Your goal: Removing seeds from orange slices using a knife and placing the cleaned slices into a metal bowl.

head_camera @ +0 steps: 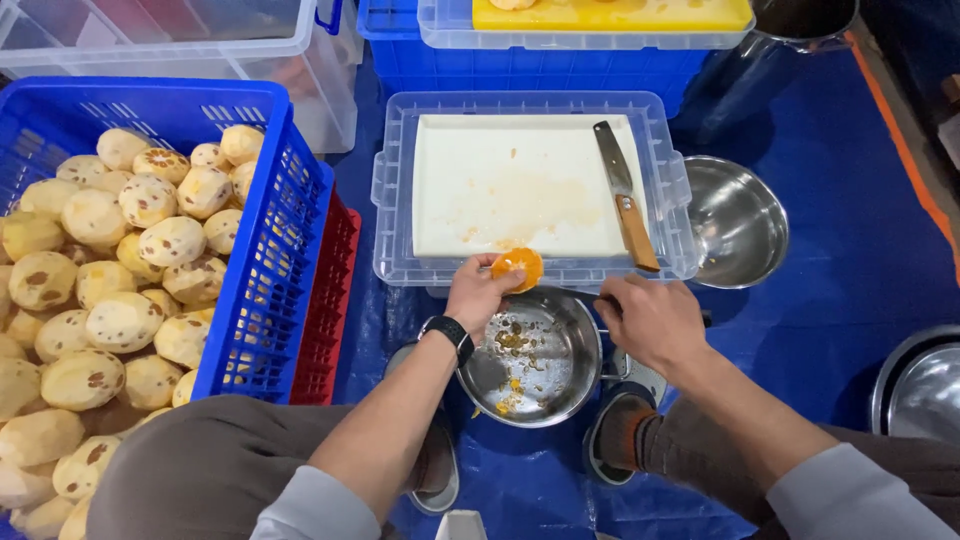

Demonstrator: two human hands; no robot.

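While your left hand (478,295) pinches the orange fruit piece (518,267) above the round steel scrap bowl (530,360), your right hand (650,320) grips the bowl's rim, so next I'd judge you must free it to take the wooden-handled knife (625,195).

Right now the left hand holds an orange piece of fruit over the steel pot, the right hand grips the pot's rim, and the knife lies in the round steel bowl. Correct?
Not quite. The knife lies on the white cutting board, not in the round steel bowl, as the head view shows. The rest stands: the left hand holds the orange piece of fruit over the steel pot, and the right hand grips its rim.
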